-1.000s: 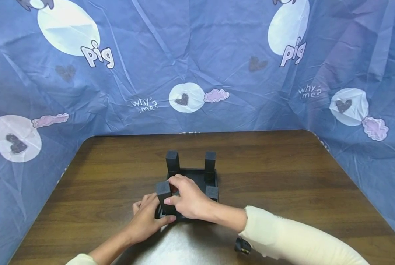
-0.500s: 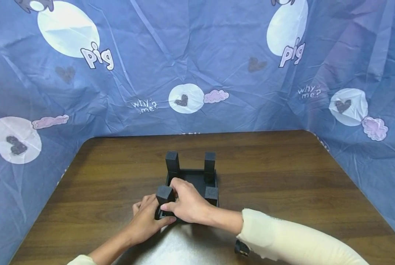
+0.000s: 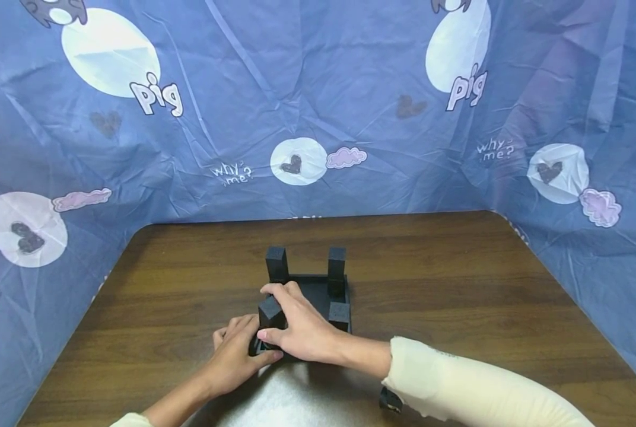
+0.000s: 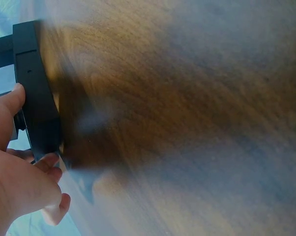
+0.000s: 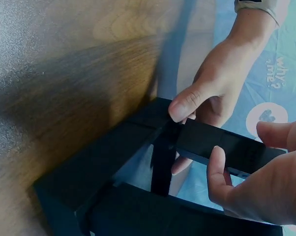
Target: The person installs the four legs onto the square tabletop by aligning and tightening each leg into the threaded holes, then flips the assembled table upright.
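Note:
A black, shallow square frame [image 3: 314, 284] with black square posts standing up at its corners, like a small upturned table, sits on the wooden table. My right hand [image 3: 309, 329] holds the near-left post [image 3: 271, 314] between thumb and fingers; the post's top looks turned against the frame. In the right wrist view this post [image 5: 222, 145] stands at the frame's corner, between the fingers of my right hand [image 5: 271, 184]. My left hand [image 3: 238, 356] grips the frame's near-left corner, thumb on the near side. The left wrist view shows the frame's outer side [image 4: 40, 98] against my left hand [image 4: 20, 172].
Two far posts, left [image 3: 277, 264] and right [image 3: 336, 270], and the near-right post [image 3: 339, 314] stand upright. The brown wooden table [image 3: 446, 284] spreads around the frame. A blue printed cloth [image 3: 296, 89] hangs behind and at both sides.
The near-left post has turned about its length and sits slightly lower and farther right. My right hand's fingers have shifted around it, reaching farther left. My left hand has stayed in place.

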Demonstrator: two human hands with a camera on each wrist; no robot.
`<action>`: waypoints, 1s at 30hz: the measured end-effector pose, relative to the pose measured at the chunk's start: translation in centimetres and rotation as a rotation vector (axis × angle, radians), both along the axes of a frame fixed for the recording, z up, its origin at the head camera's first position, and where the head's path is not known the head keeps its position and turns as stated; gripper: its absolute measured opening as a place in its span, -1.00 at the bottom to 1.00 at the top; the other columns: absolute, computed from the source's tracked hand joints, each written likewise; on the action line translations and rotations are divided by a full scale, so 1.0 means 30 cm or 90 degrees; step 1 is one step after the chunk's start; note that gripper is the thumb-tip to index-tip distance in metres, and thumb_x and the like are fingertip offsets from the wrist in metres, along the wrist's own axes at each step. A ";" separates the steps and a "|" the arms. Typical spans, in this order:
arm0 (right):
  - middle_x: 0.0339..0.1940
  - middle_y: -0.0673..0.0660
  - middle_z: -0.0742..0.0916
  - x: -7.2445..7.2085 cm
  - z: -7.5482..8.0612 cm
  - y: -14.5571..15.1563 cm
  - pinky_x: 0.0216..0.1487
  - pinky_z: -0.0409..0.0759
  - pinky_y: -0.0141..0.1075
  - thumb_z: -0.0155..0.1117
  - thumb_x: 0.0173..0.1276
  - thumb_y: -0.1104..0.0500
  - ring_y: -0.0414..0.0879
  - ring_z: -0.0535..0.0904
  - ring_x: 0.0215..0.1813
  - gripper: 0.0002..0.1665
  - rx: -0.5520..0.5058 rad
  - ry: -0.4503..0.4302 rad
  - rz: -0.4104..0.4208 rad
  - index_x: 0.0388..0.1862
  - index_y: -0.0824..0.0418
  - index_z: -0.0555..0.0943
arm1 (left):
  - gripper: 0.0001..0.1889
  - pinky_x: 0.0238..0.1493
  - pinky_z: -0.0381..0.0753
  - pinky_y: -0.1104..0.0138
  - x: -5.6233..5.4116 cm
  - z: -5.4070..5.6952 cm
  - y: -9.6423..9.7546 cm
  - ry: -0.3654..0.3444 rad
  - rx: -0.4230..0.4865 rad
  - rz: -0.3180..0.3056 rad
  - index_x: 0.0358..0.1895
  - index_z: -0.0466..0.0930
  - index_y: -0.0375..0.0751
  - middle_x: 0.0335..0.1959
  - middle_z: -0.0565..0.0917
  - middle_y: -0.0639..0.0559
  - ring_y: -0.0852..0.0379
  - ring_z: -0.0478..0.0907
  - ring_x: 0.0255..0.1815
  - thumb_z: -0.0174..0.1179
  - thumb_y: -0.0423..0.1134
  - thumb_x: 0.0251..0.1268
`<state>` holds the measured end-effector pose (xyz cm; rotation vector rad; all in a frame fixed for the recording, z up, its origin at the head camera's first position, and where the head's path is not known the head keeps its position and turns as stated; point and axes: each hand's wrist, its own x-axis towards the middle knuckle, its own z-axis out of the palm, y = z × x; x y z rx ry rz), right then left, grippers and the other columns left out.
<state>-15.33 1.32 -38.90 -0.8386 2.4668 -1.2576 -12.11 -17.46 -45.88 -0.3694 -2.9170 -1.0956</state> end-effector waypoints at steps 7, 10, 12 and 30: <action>0.22 0.12 0.45 -0.002 0.022 0.007 0.09 0.50 -0.30 0.36 0.48 0.24 -0.11 0.50 0.05 -0.47 -0.023 0.008 0.015 0.39 0.18 0.50 | -0.35 0.13 0.08 -0.12 -0.003 -0.006 0.001 0.004 -0.003 -0.002 0.29 0.59 -0.14 0.19 0.64 0.03 -0.04 0.39 0.24 0.55 -0.01 0.14; 0.12 0.10 0.48 0.000 0.023 0.006 0.02 0.48 -0.33 0.38 0.47 0.23 -0.13 0.48 -0.03 -0.58 -0.018 0.026 0.009 0.25 0.21 0.55 | -0.34 0.13 0.08 -0.12 -0.001 -0.004 0.000 0.003 -0.002 -0.001 0.30 0.58 -0.14 0.17 0.64 0.03 -0.04 0.39 0.24 0.56 -0.01 0.14; 0.03 0.05 0.49 0.001 0.021 0.003 -0.02 0.47 -0.32 0.41 0.44 0.21 -0.13 0.45 -0.07 -0.66 -0.011 0.042 0.002 0.12 0.20 0.55 | -0.31 0.13 0.07 -0.12 -0.001 -0.003 0.000 -0.001 0.001 -0.002 0.34 0.56 -0.13 0.19 0.63 0.01 -0.05 0.39 0.24 0.55 -0.01 0.14; 0.31 0.13 0.39 0.000 0.051 -0.003 0.16 0.50 -0.17 0.46 0.42 0.05 -0.02 0.38 0.29 -0.23 0.081 0.071 0.005 0.49 0.19 0.36 | -0.57 0.13 0.04 -0.15 -0.010 -0.003 0.000 -0.014 0.009 -0.005 0.04 0.62 0.00 0.13 0.65 0.03 -0.08 0.38 0.25 0.55 -0.02 0.16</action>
